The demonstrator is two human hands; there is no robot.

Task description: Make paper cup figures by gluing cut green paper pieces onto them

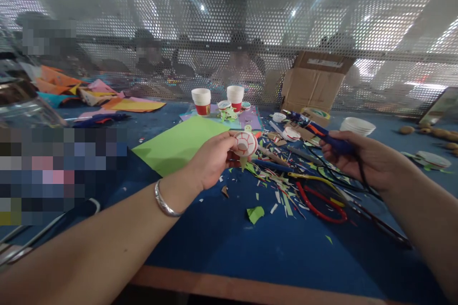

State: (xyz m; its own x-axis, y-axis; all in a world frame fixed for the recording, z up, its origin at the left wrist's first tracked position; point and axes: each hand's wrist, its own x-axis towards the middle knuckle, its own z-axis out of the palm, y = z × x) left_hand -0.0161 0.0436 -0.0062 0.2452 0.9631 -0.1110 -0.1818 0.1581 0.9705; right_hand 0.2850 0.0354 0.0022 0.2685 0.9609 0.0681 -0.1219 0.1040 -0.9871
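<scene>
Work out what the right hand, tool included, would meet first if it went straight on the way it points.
Along the blue corded tool in the right hand, the small white piece just beyond its tip looks first in line. Depth is unclear, so it might pass above.

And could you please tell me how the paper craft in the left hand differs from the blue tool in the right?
The paper craft is compact and rounded; the blue tool is long. The craft's round top is white with red lines; the tool is blue with some orange. Both are hand-held.
</scene>
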